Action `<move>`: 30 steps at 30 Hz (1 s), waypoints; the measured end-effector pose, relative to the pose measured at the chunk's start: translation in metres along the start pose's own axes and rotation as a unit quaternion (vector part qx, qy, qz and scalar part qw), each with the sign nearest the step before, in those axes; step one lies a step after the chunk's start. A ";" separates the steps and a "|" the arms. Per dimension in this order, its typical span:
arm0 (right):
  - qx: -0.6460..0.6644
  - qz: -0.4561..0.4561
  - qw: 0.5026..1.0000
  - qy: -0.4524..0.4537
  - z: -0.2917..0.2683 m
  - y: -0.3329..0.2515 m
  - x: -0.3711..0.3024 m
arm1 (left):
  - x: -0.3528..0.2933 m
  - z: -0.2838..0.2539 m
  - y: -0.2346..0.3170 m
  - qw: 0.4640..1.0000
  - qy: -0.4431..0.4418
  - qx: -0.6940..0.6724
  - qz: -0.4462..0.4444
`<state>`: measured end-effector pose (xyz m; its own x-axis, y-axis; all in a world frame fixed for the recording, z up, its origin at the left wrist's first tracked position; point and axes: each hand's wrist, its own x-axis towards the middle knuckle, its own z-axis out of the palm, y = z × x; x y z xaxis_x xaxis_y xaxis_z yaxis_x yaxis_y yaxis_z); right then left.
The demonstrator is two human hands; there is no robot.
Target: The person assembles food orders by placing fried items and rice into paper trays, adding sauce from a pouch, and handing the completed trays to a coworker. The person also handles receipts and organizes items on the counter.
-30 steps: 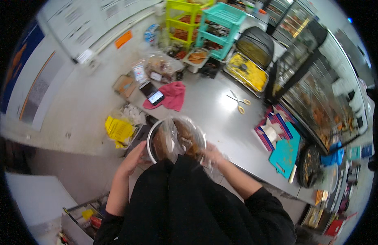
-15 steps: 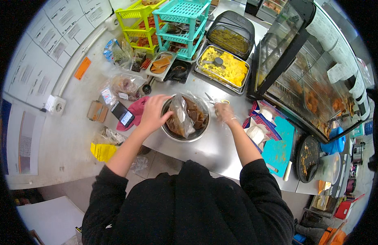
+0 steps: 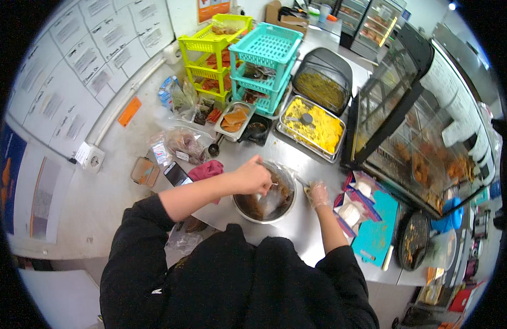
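Note:
A steel mixing bowl (image 3: 270, 220) stands at the front of the steel counter. Inside it lies a clear plastic bag (image 3: 273, 202) with brown, wet-looking contents. My bare left hand (image 3: 253, 176) is over the bowl's upper left side, fingers pinched on the bag's plastic. Just right of the bowl, my right hand (image 3: 319, 195), in a clear disposable glove, is closed around the handles of a pair of scissors (image 3: 302, 182). The blades point up and left toward the bowl's rim. Part of the bag is hidden under my left hand.
Left of the bowl lie a pink cloth (image 3: 207, 170) and a phone (image 3: 177, 174). Behind it are a tray of yellow food (image 3: 313, 126) and turquoise stacked baskets (image 3: 267, 46). To the right are zip bags (image 3: 352, 211), a turquoise cutting board (image 3: 377, 236) and a glass display case (image 3: 412, 126).
My left hand has moved right from the bowl's left edge and now pinches the bag. The scissors stay in my right hand. The whole view has shifted, with the counter appearing lower and further right.

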<state>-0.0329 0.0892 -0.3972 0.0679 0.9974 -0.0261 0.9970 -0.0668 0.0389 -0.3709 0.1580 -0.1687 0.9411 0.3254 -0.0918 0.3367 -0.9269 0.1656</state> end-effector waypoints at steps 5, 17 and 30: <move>0.195 0.066 0.977 0.049 -0.071 0.011 -0.047 | -0.012 -0.035 -0.025 0.975 0.187 -0.070 0.100; 0.249 0.041 0.962 -0.101 -0.201 -0.001 -0.123 | -0.011 -0.082 -0.044 0.966 0.173 -0.157 0.108; 0.385 0.093 0.914 -0.089 -0.157 0.010 -0.125 | 0.080 -0.138 -0.087 0.971 0.232 -0.015 0.056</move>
<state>-0.0375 -0.0319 -0.2367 0.1756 0.9509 -0.2547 0.6936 -0.3032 -0.6535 -0.3205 0.2908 -0.0551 0.8824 0.2792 0.3786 0.2260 -0.9575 0.1793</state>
